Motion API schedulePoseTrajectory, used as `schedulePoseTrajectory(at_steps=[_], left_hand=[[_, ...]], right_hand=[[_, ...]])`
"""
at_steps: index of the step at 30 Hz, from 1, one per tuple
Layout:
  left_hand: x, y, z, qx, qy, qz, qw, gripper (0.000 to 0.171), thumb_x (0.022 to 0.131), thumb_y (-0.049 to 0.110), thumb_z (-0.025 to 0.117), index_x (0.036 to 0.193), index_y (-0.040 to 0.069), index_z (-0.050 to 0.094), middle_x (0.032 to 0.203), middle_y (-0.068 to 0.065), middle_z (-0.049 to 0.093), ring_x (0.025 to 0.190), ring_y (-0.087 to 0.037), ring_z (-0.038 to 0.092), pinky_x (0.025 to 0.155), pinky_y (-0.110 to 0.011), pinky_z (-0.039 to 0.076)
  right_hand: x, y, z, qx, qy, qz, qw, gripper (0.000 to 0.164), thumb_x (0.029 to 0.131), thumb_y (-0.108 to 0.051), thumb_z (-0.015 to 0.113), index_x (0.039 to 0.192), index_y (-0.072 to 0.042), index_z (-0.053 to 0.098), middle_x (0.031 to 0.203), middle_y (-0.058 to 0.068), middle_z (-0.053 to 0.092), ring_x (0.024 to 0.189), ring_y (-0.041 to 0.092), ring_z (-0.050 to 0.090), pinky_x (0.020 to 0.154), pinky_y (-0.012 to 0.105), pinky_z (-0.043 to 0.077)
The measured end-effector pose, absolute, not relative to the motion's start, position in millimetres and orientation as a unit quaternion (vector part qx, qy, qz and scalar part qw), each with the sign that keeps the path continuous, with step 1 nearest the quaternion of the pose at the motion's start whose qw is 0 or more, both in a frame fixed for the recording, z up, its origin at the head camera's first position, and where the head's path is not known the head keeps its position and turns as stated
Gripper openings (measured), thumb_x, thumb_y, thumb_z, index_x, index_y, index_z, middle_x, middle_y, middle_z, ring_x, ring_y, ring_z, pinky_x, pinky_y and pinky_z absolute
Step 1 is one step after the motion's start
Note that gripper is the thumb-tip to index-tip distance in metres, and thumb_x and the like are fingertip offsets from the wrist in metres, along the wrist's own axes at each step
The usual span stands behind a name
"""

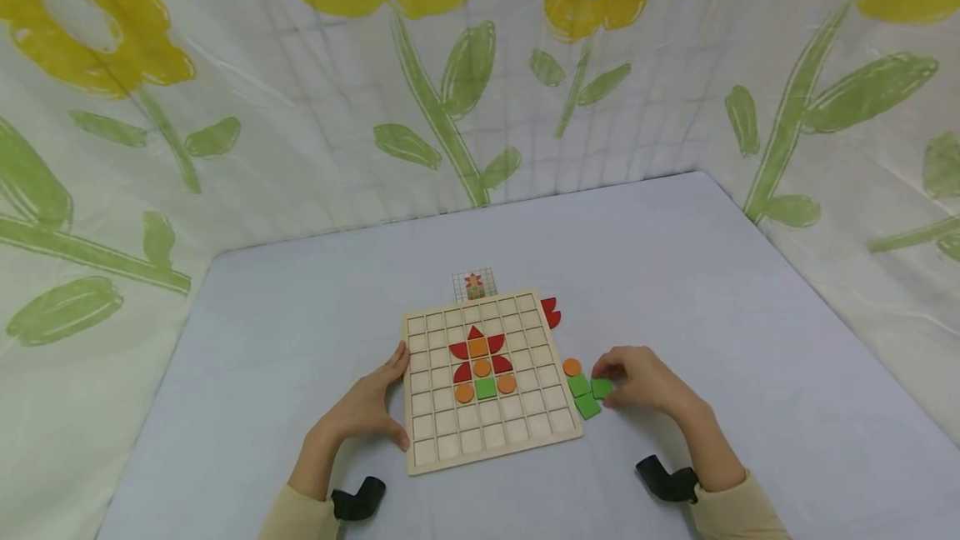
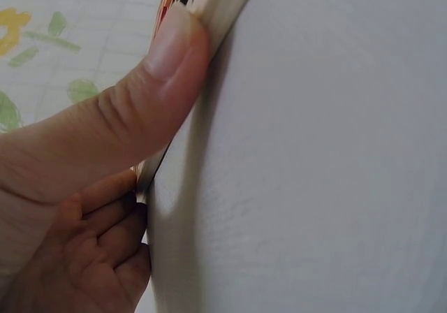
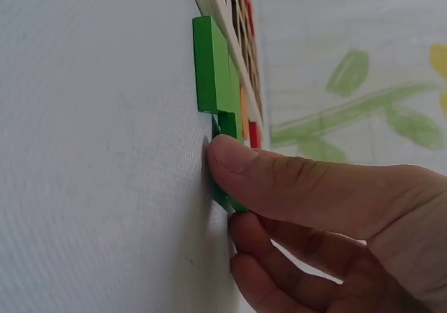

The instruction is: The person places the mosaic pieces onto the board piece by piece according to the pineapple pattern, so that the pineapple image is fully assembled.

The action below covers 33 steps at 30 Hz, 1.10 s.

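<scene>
A wooden grid board (image 1: 442, 440) lies on the table before me. Red quarter-round pieces and a red triangle (image 1: 474, 332) sit in its cells with an orange square (image 1: 477, 347), orange discs (image 1: 465, 393) and a green square (image 1: 486, 387). My left hand (image 1: 367, 402) rests against the board's left edge, thumb and fingers spread along it; its thumb presses the rim (image 2: 216, 12) in the left wrist view. Beyond the right edge, my right hand (image 1: 645, 377) pinches a green square tile (image 1: 602, 388) between thumb and fingers, low at the tabletop. The right wrist view shows it tilted, partly behind the thumb.
Two more green tiles (image 1: 588, 405) and an orange disc (image 1: 572, 367) lie beside the board's right edge. Red pieces (image 1: 551, 312) lie farther up that side. Behind the board is a small pattern card (image 1: 474, 283). A flowered curtain (image 1: 300, 148) hangs past the white table (image 1: 300, 315).
</scene>
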<state>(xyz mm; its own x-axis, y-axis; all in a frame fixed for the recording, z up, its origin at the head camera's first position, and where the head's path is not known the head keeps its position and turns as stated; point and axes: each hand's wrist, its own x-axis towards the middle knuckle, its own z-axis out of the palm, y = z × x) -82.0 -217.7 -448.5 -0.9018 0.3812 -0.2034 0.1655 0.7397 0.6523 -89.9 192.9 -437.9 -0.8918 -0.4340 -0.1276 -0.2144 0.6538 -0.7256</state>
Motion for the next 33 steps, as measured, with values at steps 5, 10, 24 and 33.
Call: schedulePoseTrajectory(at_steps=[5,10,24,33], left_hand=[[-82.8,-218.2,-449.7,0.156,0.916,0.329,0.168,0.131,0.045,0.021,0.097,0.148,-0.01,0.022,0.158,-0.021,0.012,0.143,-0.042,0.018,0.112,-0.057,0.023],[-82.9,-220.0,-449.0,0.168,0.91,0.334,0.179,0.132,0.047,0.025,0.096,0.148,-0.011,0.02,0.158,-0.022,0.009,0.143,-0.043,0.016,0.112,-0.058,0.021],[-83.7,-216.7,-448.8,0.157,0.911,0.338,0.179,0.131,0.049,0.024,0.096,0.148,-0.011,0.019,0.158,-0.022,0.009,0.143,-0.043,0.016,0.112,-0.058,0.021],[-81.5,-216.9,-448.4,0.145,0.913,0.337,0.179,0.129,0.049,0.022,0.096,0.148,-0.01,0.02,0.158,-0.021,0.01,0.143,-0.042,0.016,0.113,-0.057,0.022]], right_hand=[[-90.0,189.5,-435.6,-0.171,0.902,-0.377,0.125,0.029,0.068,0.003,0.082,0.094,-0.001,0.071,0.09,0.0,0.065,0.084,0.018,0.06,0.075,0.035,0.053],[-91.4,178.6,-433.0,-0.175,0.905,-0.377,0.09,0.028,0.07,0.004,0.081,0.095,-0.001,0.072,0.09,0.0,0.065,0.083,0.018,0.059,0.076,0.035,0.055],[-84.6,117.1,-428.3,-0.256,0.881,-0.393,0.06,0.027,0.073,-0.004,0.083,0.097,-0.002,0.072,0.089,-0.001,0.064,0.077,0.013,0.057,0.07,0.023,0.054],[-84.4,91.1,-429.8,-0.27,0.875,-0.397,0.063,0.029,0.074,-0.007,0.083,0.101,-0.002,0.073,0.091,-0.001,0.065,0.079,0.013,0.056,0.07,0.021,0.052]])
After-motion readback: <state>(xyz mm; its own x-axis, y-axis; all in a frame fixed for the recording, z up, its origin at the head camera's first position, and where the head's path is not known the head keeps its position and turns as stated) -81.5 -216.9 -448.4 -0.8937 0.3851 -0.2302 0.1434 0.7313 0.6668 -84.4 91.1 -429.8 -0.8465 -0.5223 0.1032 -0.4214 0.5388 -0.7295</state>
